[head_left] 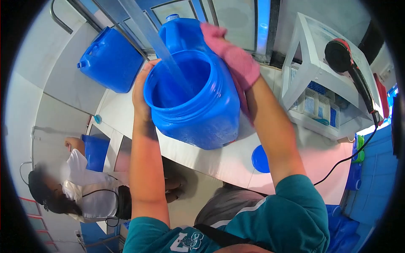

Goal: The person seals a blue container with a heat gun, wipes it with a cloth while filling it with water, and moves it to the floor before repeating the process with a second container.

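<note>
A blue wide-mouthed plastic jug (202,122) is tilted over the white counter, with its open threaded mouth facing me. My left hand (142,86) holds it at the left, fingers curled behind the neck. At the right side of the jug, my right hand (241,67) is covered by a pink cloth (236,57), which hangs down along the wall; the fingers are hidden under it. A clear column (154,40), a water stream or a see-through tube, runs from above into the mouth. Behind stands another blue jug (183,31) with a handle and a small cap.
A blue jerrycan (110,61) stands at the back left of the white counter (295,156). A round blue lid (260,159) lies near my right forearm. To the right, a white shelf (306,71) carries a black hair dryer (339,57). Another person (90,185) is at the left.
</note>
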